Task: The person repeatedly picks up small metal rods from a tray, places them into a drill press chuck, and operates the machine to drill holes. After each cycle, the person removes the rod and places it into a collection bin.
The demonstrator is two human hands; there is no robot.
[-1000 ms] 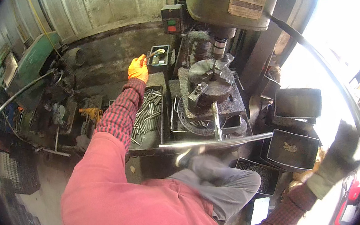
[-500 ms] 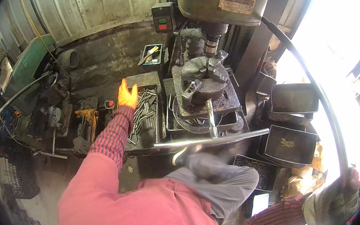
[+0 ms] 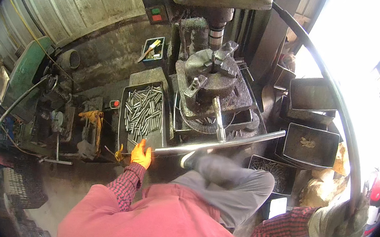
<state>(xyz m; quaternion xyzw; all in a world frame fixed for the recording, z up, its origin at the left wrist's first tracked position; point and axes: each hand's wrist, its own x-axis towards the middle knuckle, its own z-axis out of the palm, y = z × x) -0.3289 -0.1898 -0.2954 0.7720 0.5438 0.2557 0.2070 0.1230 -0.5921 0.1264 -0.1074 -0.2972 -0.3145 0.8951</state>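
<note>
In an orange glove, my left hand [image 3: 141, 155] is at the near edge of a dark tray [image 3: 165, 129]. Its fingers and thumb look spread apart, and I see nothing between them. Short metal pins [image 3: 144, 111] lie heaped in that tray. The left end of a long shiny metal bar [image 3: 224, 146] comes close to the hand. At the far right my right hand [image 3: 339, 227], in a grey-white work glove, is closed around the lower end of a long curved lever [image 3: 341, 105]. A drill press [image 3: 216, 36] stands over a chuck [image 3: 211, 76] on its table.
A red and green switch box [image 3: 156, 13] hangs beside the press. Behind the pins, a small box [image 3: 153, 50] holds a brush. Dark bins [image 3: 311, 146] stand on the right, with a bin of dark metal bits [image 3: 290, 179] nearer. A vise-like machine [image 3: 58, 122] is at left.
My left hand has drawn back from over the pins to the tray's near edge. My right hand stays on the lever and sits slightly lower in view. The view has shifted a little.
</note>
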